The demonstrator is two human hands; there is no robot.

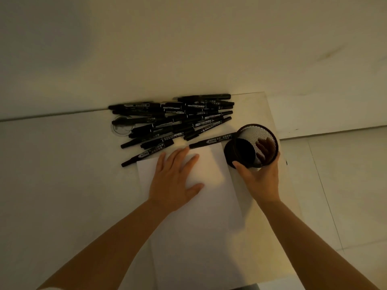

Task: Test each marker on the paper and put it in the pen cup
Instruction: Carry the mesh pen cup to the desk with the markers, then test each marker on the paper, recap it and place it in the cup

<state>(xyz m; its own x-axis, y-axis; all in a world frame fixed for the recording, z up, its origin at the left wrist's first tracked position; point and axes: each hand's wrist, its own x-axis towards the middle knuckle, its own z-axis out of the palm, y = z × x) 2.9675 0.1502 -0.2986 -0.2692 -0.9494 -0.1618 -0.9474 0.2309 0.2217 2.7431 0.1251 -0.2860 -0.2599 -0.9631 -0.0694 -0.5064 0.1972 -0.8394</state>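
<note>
A pile of several black markers (171, 118) lies on the white table against the wall. A white sheet of paper (205, 206) lies in front of the pile. My left hand (176, 181) rests flat on the paper's far part, fingers spread, holding nothing. My right hand (261, 176) grips a black mesh pen cup (251, 147) at the paper's right edge. The cup is tilted with its mouth toward me and looks empty. My fingers show through the mesh. One marker (211, 141) lies just behind the paper, its end by the cup.
The table (62, 164) ends close to the right of the cup, with a tiled floor (345, 185) beyond. A round clear disc (121, 127) sits in the table under the pile's left end. The wall (188, 49) rises right behind the markers.
</note>
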